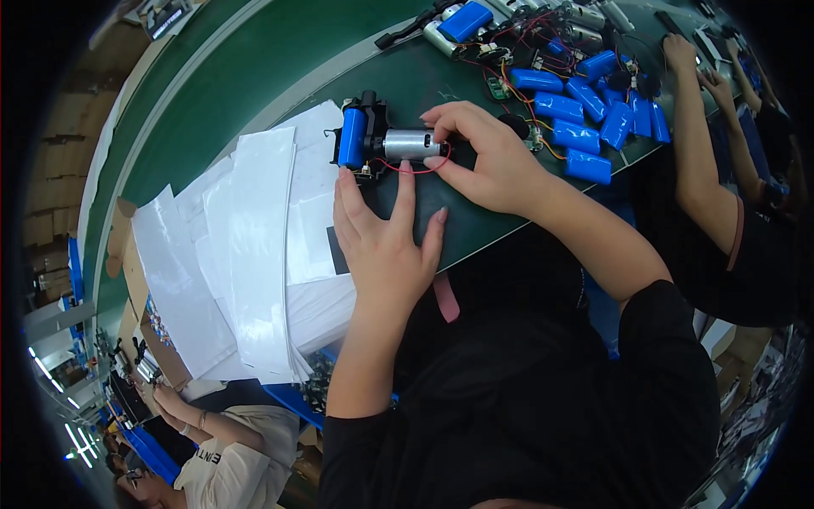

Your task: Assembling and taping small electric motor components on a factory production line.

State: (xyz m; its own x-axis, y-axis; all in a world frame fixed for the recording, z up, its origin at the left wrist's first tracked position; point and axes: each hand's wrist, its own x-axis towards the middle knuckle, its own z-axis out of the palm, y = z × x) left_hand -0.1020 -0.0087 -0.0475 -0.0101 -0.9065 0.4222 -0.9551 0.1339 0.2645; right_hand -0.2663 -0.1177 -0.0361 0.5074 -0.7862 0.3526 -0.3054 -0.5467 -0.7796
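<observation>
A small motor assembly lies on the green table. It has a black plastic frame (371,109), a blue cylindrical battery pack (352,137) and a silver motor (407,144) pointing right. A red wire (409,171) loops along the motor's near side to its dark end. My right hand (496,161) has its thumb and fingers bent around that end, gripping the motor. My left hand (383,233) is open with fingers spread; its fingertips touch the near side of the assembly by the battery and the motor.
White paper sheets (263,246) are stacked at left on the table (458,229). Several wired blue battery packs (560,108) and motors (585,15) pile up at far right. Co-workers' arms (699,144) reach in at right; another person (229,441) works at lower left.
</observation>
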